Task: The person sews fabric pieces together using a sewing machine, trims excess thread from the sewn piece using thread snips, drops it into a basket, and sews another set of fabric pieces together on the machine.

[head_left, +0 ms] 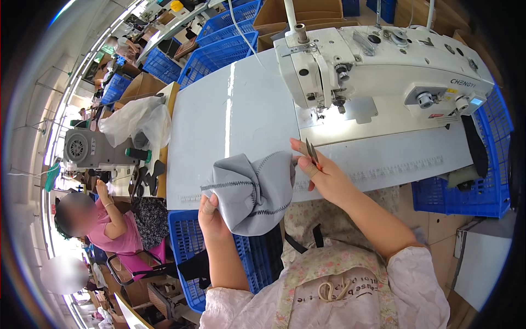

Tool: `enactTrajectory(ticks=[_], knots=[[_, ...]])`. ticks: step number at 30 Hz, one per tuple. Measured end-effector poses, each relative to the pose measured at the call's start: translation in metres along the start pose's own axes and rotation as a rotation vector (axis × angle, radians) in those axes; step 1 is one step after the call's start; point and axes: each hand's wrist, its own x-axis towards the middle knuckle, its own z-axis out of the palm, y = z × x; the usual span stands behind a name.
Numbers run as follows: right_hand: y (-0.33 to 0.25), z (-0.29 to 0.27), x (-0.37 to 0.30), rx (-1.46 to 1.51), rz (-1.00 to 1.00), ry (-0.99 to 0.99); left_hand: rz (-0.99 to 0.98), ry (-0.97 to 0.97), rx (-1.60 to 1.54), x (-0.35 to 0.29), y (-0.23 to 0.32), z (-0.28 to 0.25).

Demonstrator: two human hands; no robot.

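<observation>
A grey, pouch-like sewn piece [268, 183] with dark zigzag seams hangs between my hands over the near edge of the sewing table. My left hand [212, 215] grips its left edge, thumb on top and the other fingers mostly hidden behind it. At its right edge, my right hand [323, 174] is closed around small thread snips [312, 153], dark-bladed with a bit of orange. Those blades point up, away from me. Fingers of the right hand also seem to touch the piece's edge. Beyond, a white sewing machine [378, 71] stands with its needle area lit.
The grey tabletop [203, 120] carries a ruler strip along its near edge. Blue crates [183, 233] stand below left, at the right [455, 200] and behind. Left, another table holds a grey motor [79, 148] and clear plastic bag [139, 120]; a person in pink [118, 230] sits there.
</observation>
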Motion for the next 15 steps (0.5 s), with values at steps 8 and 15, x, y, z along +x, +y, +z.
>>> enactTrajectory(ticks=[8,15], knots=[[-0.006,0.001,-0.019,-0.008,-0.157,-0.004,-0.197,-0.168,-0.121,-0.025,-0.028,0.005],[-0.037,-0.017,-0.039,-0.187,-0.229,0.04,-0.302,-0.281,0.057,-0.032,-0.021,0.02]])
